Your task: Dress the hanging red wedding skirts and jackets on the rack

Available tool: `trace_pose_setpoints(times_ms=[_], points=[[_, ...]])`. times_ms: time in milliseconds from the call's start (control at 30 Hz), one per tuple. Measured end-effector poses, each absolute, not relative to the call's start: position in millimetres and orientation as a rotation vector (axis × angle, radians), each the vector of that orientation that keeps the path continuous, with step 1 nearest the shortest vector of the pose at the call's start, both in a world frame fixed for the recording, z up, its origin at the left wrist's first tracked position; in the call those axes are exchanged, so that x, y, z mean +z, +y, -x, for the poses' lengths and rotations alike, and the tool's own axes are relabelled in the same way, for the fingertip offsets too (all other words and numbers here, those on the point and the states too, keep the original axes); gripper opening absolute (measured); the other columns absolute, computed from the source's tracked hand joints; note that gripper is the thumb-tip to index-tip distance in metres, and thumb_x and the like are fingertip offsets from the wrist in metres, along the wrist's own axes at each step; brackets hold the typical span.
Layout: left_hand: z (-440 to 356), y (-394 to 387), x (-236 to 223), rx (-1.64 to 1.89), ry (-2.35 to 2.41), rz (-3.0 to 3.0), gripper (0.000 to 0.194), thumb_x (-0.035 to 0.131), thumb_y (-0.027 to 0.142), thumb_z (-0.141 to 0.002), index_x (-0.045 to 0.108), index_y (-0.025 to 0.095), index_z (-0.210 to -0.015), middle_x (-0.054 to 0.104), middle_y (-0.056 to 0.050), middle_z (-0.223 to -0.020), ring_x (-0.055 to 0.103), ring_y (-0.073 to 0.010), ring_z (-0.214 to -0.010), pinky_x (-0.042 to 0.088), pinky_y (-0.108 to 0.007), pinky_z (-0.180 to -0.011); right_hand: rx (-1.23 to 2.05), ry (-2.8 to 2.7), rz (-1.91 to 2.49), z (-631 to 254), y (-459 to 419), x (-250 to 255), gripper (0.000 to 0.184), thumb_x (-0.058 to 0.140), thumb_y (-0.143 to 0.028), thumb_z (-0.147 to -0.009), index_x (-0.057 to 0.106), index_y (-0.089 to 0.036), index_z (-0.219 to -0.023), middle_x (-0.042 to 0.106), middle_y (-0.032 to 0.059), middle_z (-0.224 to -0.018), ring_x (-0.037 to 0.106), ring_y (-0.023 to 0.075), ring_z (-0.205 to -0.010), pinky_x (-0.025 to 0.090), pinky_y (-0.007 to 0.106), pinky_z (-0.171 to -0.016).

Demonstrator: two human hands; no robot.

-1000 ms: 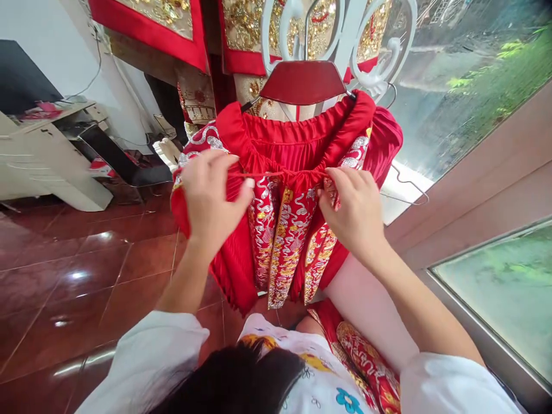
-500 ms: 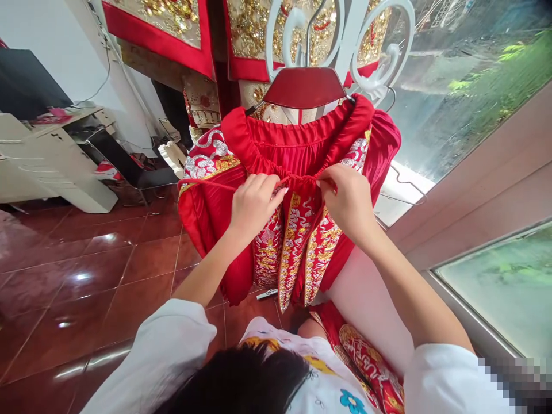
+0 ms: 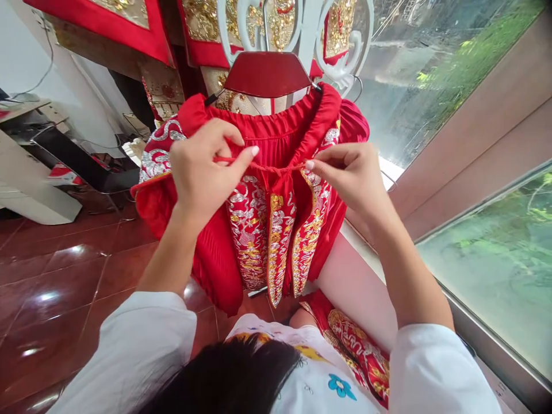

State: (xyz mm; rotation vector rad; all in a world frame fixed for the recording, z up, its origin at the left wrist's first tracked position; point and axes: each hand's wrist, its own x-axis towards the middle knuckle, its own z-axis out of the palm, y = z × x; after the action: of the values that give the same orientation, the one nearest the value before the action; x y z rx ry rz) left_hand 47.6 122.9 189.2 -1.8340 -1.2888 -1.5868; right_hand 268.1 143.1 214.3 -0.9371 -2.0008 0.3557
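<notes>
A red pleated skirt (image 3: 215, 253) with gold and silver embroidered panels (image 3: 280, 230) hangs from a dark red hanger (image 3: 267, 75). A thin red drawstring (image 3: 276, 167) runs across the front of its waistband. My left hand (image 3: 202, 169) pinches the string's left part between thumb and fingers. My right hand (image 3: 349, 175) pinches the right part. The string is stretched taut between them in front of the gathered waistband (image 3: 302, 123).
More red and gold garments (image 3: 207, 29) hang behind on a white ornate stand (image 3: 310, 34). A window ledge (image 3: 474, 149) and glass run along the right. White furniture (image 3: 26, 190) stands at the left on the glossy red tile floor (image 3: 64, 270). Another embroidered red cloth (image 3: 357, 351) lies below.
My left hand moved left and up, away from the right hand, pulling the drawstring taut again. The view shifted slightly, so the skirt sits further left.
</notes>
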Motion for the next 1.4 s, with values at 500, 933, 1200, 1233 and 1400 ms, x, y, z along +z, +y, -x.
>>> trace_pose_setpoints(times_ms=[500,933,1200,1233,1400], points=[[10.7,99.7,203.6,-1.674,-1.516,2.08,0.021,0.07,0.038,-0.07,0.063,0.019,-0.074,0.056,0.001,-0.067,0.043,-0.0081,-0.056,0.036,-0.026,-0.053,0.804,-1.698,1.078,-292.4,206.0,188.4,0.026,0.05,-0.032,-0.088,0.052,-0.015,-0.068,0.034,-0.0036,-0.048,0.023,0.005,-0.041,0.021,0.023,-0.042],[-39.6,174.0,214.1,-1.626,-1.501,1.421,0.015,0.079,0.01,-0.064,0.07,0.016,-0.075,0.058,0.0,-0.077,0.047,-0.0101,-0.072,0.039,-0.028,-0.067,1.064,-2.038,0.399,-259.6,196.3,214.5,0.041,0.069,-0.046,-0.074,0.067,-0.015,-0.102,0.052,-0.0044,-0.061,0.034,0.001,-0.048,0.027,0.019,-0.045],[-64.5,171.4,213.7,-1.865,-1.332,1.95,0.016,0.077,0.004,-0.065,0.066,0.014,-0.072,0.056,0.004,-0.07,0.03,-0.0037,-0.051,0.021,-0.026,-0.047,0.568,-1.774,0.681,-214.6,223.3,200.2,0.039,0.056,-0.05,-0.085,0.063,-0.018,-0.107,0.059,0.0017,-0.075,0.056,0.0121,-0.072,0.046,0.025,-0.061],[-69.7,172.8,215.6,-1.842,-1.375,1.949,0.016,0.077,0.004,-0.064,0.066,0.014,-0.071,0.056,0.004,-0.069,0.03,-0.0039,-0.05,0.022,-0.025,-0.047,0.529,-1.782,0.68,-210.0,225.4,197.4,0.037,0.057,-0.049,-0.085,0.064,-0.019,-0.105,0.061,0.0028,-0.078,0.058,0.0147,-0.078,0.048,0.027,-0.065],[-91.9,187.8,217.0,-1.652,-1.439,1.955,0.008,0.071,0.012,-0.073,0.065,0.017,-0.072,0.06,0.002,-0.077,0.04,-0.0071,-0.055,0.038,-0.026,-0.059,0.384,-1.786,0.737,-198.4,228.2,186.5,0.029,0.055,-0.044,-0.087,0.066,-0.018,-0.094,0.062,0.0048,-0.084,0.057,0.0177,-0.088,0.051,0.031,-0.077]])
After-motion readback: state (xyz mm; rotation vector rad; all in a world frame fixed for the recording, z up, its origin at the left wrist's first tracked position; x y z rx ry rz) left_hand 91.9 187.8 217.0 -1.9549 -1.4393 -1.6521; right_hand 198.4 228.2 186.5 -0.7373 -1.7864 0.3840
